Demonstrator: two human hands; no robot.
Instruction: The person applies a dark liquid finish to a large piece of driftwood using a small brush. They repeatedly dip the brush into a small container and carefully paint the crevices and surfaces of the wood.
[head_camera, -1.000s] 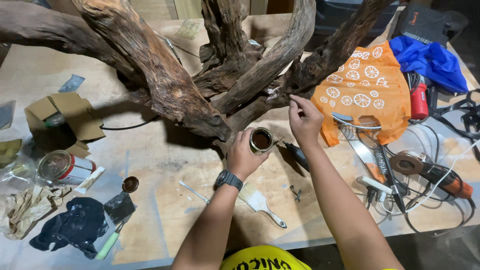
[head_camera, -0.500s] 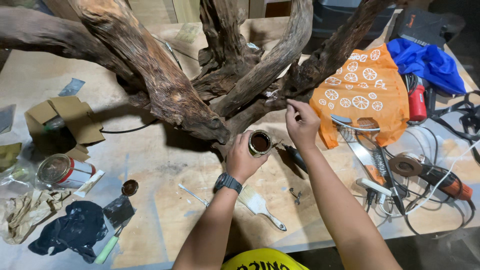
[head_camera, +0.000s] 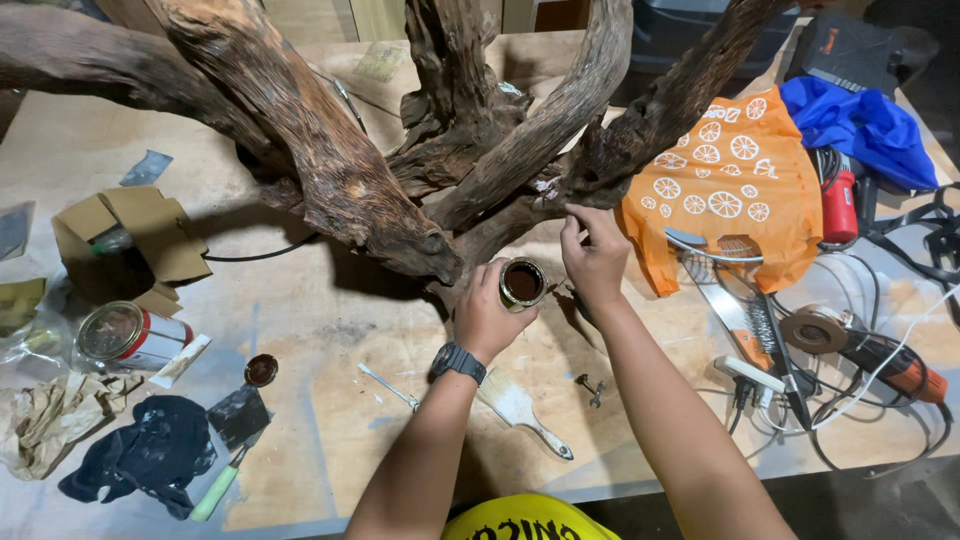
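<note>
A big gnarled brown driftwood root (head_camera: 340, 190) lies across the plywood workbench (head_camera: 330, 330). My left hand (head_camera: 487, 318) grips a small open jar (head_camera: 522, 283) of dark brown liquid just under the root's middle. A dark watch (head_camera: 458, 362) sits on that wrist. My right hand (head_camera: 595, 255) is right of the jar, its fingertips pinched together against a branch (head_camera: 640, 130) of the root. A thin dark tool handle (head_camera: 580, 305) shows beside its wrist; its tip is hidden by the fingers.
Near the front lie a pale brush (head_camera: 520, 410), a metal rod (head_camera: 390, 388) and screws (head_camera: 590, 388). Left: an open can (head_camera: 125, 335), cardboard box (head_camera: 120, 240), dark rag (head_camera: 150, 455), scraper (head_camera: 235, 440). Right: orange bag (head_camera: 730, 200), blue cloth (head_camera: 850, 120), wire brush (head_camera: 745, 310), grinder (head_camera: 860, 345) and cables.
My right hand has edged up along the branch, fingers staying on the wood. The left hand keeps the jar in the same spot.
</note>
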